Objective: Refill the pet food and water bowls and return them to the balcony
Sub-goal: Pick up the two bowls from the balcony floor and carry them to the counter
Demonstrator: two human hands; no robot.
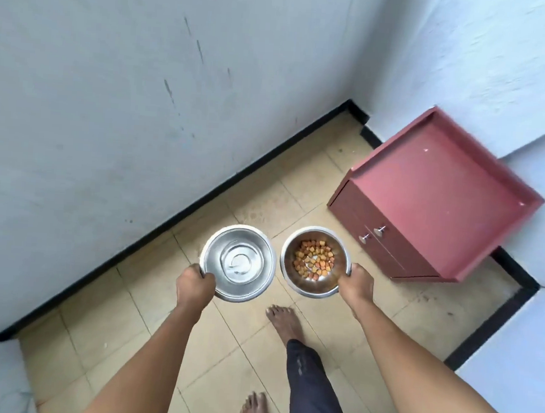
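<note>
Two steel bowls are held side by side above the tiled floor. The left one, the water bowl [238,262], holds clear water, and my left hand [194,286] grips its near left rim. The right one, the food bowl [314,261], carries orange and brown kibble [314,262] in its bottom, and my right hand [357,285] grips its near right rim. Both bowls are level and a small gap separates them.
A low red cabinet [433,191] with two knobbed doors stands in the right corner. A pale wall [126,115] with a black skirting runs along the left. My bare feet [284,323] stand on the beige tiles [148,301] below the bowls.
</note>
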